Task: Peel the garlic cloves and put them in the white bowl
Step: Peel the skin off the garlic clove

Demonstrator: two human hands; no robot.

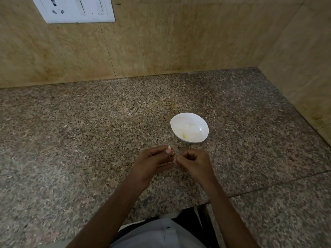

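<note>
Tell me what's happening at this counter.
A person stands at a speckled stone counter peeling garlic bare-handed. The left hand pinches a garlic clove at its fingertips, while the right hand, fingers curled, appears to pull at the papery skin between the two hands. Just beyond them sits the white bowl, with one peeled clove in it so far.

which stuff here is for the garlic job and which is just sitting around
For the job: garlic clove held by the left hand, right hand pinching at its skin; white bowl; peeled clove inside it.

Just there: switch plate on the wall; stone counter underneath.
</note>
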